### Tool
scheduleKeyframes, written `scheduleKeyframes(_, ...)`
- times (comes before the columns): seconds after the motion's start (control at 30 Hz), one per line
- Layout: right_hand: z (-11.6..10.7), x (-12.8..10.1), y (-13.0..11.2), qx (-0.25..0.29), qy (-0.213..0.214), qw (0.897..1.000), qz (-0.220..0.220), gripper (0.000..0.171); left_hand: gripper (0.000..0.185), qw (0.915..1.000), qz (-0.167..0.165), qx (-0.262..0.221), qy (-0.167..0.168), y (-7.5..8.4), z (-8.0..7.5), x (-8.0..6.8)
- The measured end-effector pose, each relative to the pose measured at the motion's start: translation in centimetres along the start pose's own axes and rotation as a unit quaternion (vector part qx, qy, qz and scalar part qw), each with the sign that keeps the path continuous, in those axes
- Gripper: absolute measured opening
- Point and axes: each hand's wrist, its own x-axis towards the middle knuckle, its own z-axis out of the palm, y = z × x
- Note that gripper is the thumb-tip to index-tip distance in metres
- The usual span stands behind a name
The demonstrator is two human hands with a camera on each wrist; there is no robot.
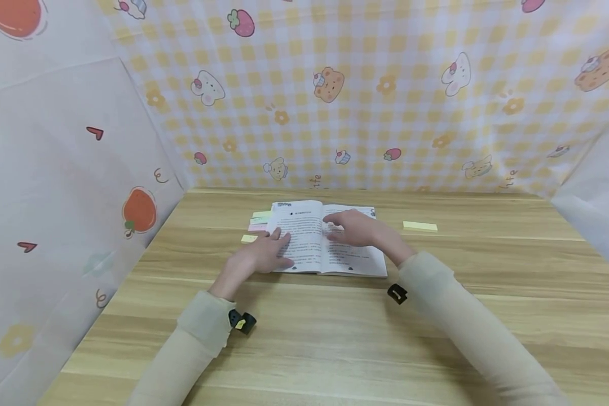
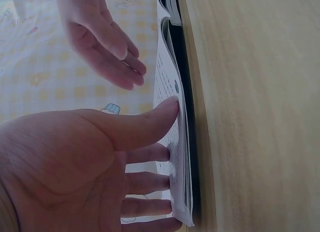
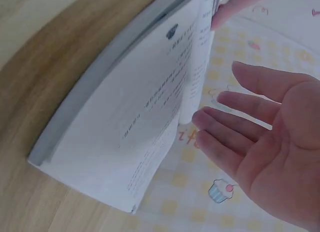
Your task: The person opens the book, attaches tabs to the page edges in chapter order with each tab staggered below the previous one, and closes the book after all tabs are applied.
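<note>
An open book lies on the wooden table, with printed text on both pages. On its left page rests my left hand, fingers spread, the thumb near the lower edge. The left wrist view shows that thumb and the fingertips against the page. My right hand hovers over the right page near the gutter, fingers loosely bent. In the right wrist view the right hand holds nothing and stands apart from the paper. Green and pink sticky tabs stick out at the book's left side.
To the right of the book lies a yellow sticky-note strip. A small yellow strip is beside the left hand. A patterned cloth hangs behind the wooden table, and another covers the left side.
</note>
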Motion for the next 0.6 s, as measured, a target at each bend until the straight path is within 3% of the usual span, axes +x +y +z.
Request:
scheduleKeyframes(0.4, -0.6, 3.2, 1.2, 0.018, 0.065, 0.996, 0.049, 0.046, 0.072, 0.9999, -0.004, 0.01, 0.0, 0.3, 0.0, -0.1)
scheduleKeyframes(0.6, -0.1, 4.6, 1.2, 0.029, 0.043, 0.995, 0.081, 0.054, 0.072, 0.9998, -0.01, 0.014, -0.002, 0.4, 0.0, -0.1)
